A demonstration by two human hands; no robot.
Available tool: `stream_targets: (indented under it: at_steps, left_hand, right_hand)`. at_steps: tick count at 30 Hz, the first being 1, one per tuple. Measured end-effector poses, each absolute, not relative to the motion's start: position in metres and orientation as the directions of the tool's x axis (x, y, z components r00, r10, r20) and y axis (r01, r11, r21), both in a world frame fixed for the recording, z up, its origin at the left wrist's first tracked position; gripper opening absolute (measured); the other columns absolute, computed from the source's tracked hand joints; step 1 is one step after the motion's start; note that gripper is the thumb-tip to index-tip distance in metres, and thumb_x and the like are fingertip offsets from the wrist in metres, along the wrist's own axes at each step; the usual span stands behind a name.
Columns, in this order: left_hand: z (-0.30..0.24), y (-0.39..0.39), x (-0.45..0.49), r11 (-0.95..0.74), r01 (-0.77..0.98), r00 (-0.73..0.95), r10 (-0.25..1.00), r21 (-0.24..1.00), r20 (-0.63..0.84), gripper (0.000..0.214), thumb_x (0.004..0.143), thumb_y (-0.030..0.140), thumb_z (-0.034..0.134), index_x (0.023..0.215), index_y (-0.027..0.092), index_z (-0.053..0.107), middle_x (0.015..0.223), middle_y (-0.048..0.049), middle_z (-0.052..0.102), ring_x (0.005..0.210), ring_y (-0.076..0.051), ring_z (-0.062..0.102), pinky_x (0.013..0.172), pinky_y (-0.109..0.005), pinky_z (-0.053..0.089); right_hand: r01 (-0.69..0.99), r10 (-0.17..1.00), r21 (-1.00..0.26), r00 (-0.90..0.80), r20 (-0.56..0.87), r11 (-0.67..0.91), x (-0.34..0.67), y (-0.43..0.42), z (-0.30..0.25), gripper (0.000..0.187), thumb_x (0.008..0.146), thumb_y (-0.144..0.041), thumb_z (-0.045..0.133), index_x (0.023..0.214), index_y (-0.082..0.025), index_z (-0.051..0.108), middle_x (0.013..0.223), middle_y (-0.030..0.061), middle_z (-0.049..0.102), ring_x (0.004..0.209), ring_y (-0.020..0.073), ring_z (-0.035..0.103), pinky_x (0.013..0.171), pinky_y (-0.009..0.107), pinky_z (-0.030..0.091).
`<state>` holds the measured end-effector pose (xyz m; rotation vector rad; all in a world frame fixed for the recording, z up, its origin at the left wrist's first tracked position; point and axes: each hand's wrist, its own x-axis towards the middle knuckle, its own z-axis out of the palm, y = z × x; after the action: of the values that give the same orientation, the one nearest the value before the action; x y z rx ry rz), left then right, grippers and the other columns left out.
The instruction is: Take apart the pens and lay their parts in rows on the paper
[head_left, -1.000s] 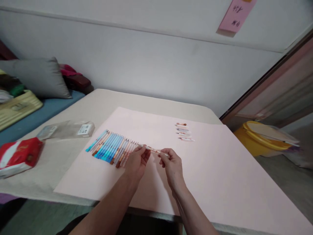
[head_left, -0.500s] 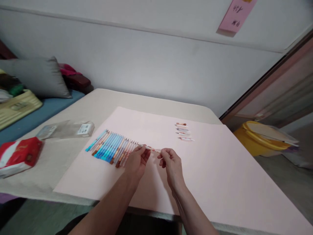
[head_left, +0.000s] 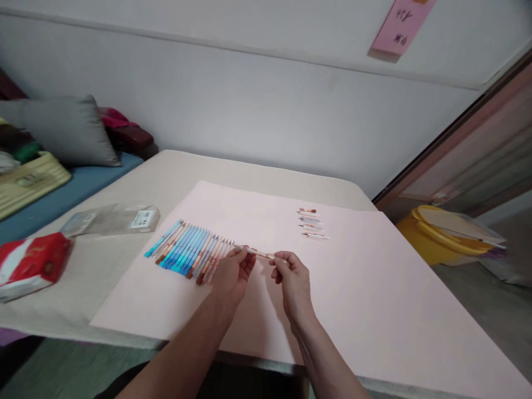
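Observation:
A slim patterned pen point(head_left: 261, 254), white with reddish marks, is held level above the pink sheet point(head_left: 366, 299). My left hand point(head_left: 233, 271) is closed around its left end, and my right hand point(head_left: 294, 277) pinches the right end between thumb and fingers. Left of my hands lies a slanting row of pens point(head_left: 187, 252) in blue, orange, brown and pale tones, side by side; my left hand overlaps its right end. Farther off to the right, several thin pen-like pieces point(head_left: 312, 226) lie one above another, with a short brownish piece point(head_left: 307, 210) at the top.
A clear plastic package point(head_left: 116, 219) and a red-and-white soft pack point(head_left: 33, 266) rest on the beige table point(head_left: 249, 169) at left. Beyond are a grey cushion point(head_left: 62, 130) and a yellow basket point(head_left: 37, 180). A yellow bin point(head_left: 432, 235) stands to the right, below the wall.
Both hands keep almost the same place and grip. The patterned pen between them shows slightly more sharply; the pens on the sheet have not moved.

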<state>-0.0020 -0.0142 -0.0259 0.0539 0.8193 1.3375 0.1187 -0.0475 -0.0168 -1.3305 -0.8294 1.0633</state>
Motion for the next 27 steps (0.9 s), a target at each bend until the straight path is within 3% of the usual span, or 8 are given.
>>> stream_targets:
  at_steps: [7, 13, 19, 27]
  left_hand:
    - [-0.0265, -0.0150, -0.0028, 0.273, -0.832, 0.020, 0.885, 0.482, -0.465, 0.010, 0.075, 0.002, 0.060, 0.072, 0.010, 0.061, 0.075, -0.0052, 0.064, 0.068, -0.010, 0.063, 0.065, -0.021, 0.055]
    - [-0.0245, -0.0141, -0.0032, 0.266, -0.838, 0.001, 0.874, 0.476, -0.487, 0.010, 0.076, 0.003, 0.060, 0.071, 0.011, 0.060, 0.072, -0.0042, 0.064, 0.065, -0.009, 0.063, 0.063, -0.020, 0.055]
    - [-0.0241, -0.0147, -0.0025, 0.272, -0.832, 0.010, 0.880, 0.485, -0.476, 0.009, 0.075, 0.002, 0.060, 0.071, 0.011, 0.059, 0.073, -0.0045, 0.063, 0.066, -0.010, 0.062, 0.064, -0.020, 0.054]
    - [-0.0227, -0.0143, -0.0041, 0.286, -0.821, -0.005, 0.862, 0.495, -0.506, 0.008, 0.076, 0.004, 0.059, 0.074, 0.012, 0.060, 0.072, -0.0045, 0.064, 0.065, -0.010, 0.064, 0.062, -0.021, 0.055]
  right_hand:
    - [-0.138, 0.939, -0.984, 0.310, -0.149, -0.110, 0.1191, -0.0457, -0.0180, 0.027, 0.070, -0.041, 0.064, 0.081, -0.017, 0.058, 0.066, 0.0014, 0.063, 0.044, 0.0088, 0.046, 0.043, 0.023, 0.034]
    - [-0.085, 0.940, -0.994, 0.326, -0.097, -0.072, 0.1207, -0.0454, -0.0183, 0.027, 0.066, -0.038, 0.069, 0.084, -0.019, 0.060, 0.050, -0.0052, 0.054, 0.046, 0.0103, 0.046, 0.046, 0.022, 0.034]
    - [-0.097, 0.944, -0.991, 0.305, -0.122, -0.096, 0.1190, -0.0468, -0.0172, 0.027, 0.074, -0.044, 0.060, 0.075, -0.017, 0.058, 0.062, -0.0002, 0.060, 0.044, 0.0082, 0.044, 0.043, 0.022, 0.032]
    - [-0.134, 0.925, -0.989, 0.364, -0.105, -0.059, 0.1244, -0.0457, -0.0159, 0.020, 0.070, -0.034, 0.064, 0.080, -0.017, 0.060, 0.059, -0.0015, 0.059, 0.046, 0.0095, 0.045, 0.045, 0.022, 0.034]
